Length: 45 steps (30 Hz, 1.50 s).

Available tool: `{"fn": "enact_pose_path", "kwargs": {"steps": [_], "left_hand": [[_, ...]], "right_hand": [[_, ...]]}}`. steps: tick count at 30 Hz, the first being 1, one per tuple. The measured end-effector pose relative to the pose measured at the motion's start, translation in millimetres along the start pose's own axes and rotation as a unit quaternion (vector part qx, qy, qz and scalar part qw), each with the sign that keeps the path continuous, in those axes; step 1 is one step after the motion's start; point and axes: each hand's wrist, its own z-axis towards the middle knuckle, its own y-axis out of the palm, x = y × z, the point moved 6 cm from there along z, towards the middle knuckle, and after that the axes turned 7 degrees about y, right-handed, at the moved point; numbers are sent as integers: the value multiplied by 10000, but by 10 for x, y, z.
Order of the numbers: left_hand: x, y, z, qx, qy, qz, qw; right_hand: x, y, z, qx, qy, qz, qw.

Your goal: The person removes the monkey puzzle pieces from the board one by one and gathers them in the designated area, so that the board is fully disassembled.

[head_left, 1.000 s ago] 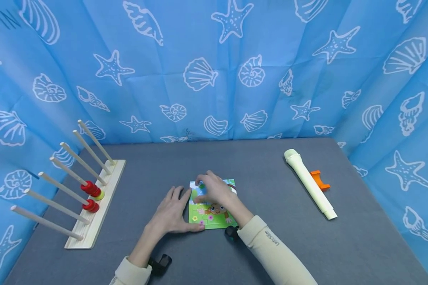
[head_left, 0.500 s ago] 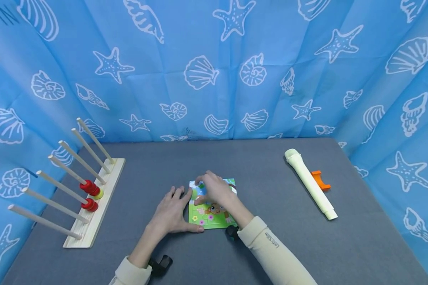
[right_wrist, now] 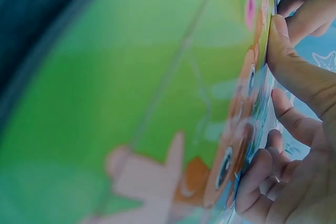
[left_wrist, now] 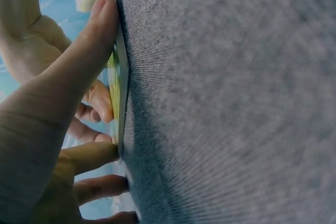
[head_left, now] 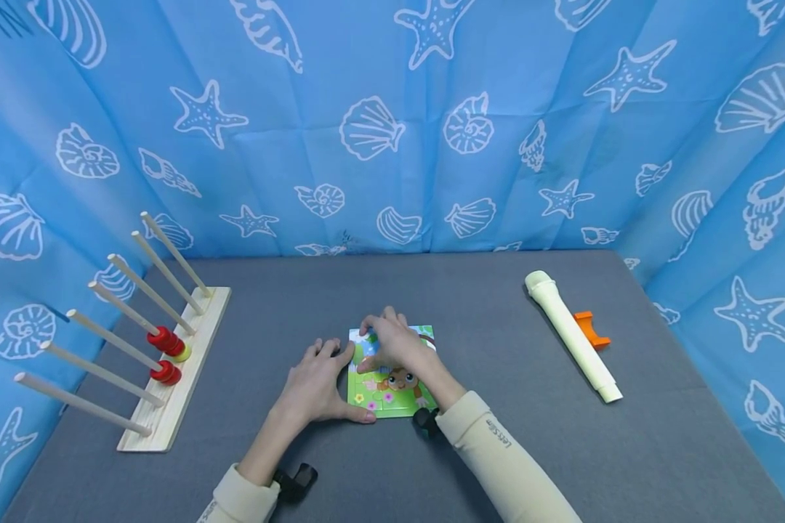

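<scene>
A square jigsaw puzzle [head_left: 392, 407] with a cartoon monkey on green lies flat at the middle of the table. My left hand [head_left: 314, 386] spans its near left corner, thumb along the front edge and index fingertip at the left edge. In the left wrist view the left thumb [left_wrist: 84, 51] rests against the puzzle's thin side. My right hand [head_left: 400, 347] arches over the upper part, thumb and index fingertip set apart on the picture. The right wrist view shows the puzzle's glossy surface [right_wrist: 131, 77] with seams between pieces. The right hand covers part of the picture.
At the left stands a wooden board [head_left: 188, 376] with several tall pegs, some carrying red and yellow rings [head_left: 165, 339]. A cream toy microphone [head_left: 570, 335] lies at the right beside an orange curved piece [head_left: 592, 331]. A blue shell-print curtain [head_left: 405, 181] hangs behind.
The right hand's fingers have spread slightly over the puzzle. Both hands otherwise keep their places, and the head view has shifted a little.
</scene>
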Motion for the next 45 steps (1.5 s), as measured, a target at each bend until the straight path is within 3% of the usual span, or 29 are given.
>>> {"fn": "enact_pose_path", "kwargs": {"steps": [26,34,45], "left_hand": [[25,-25,37,242,75,-68,9997],[17,-28,22,314,120,-86,9994],[18,-28,0,361,112,-106,9992]], "right_hand": [[4,-19,-11,-50,-219,-5,9997],[5,-19,-28,92,-356,190,9991],[-24,-50,-93,260,-576,13,9980]]}}
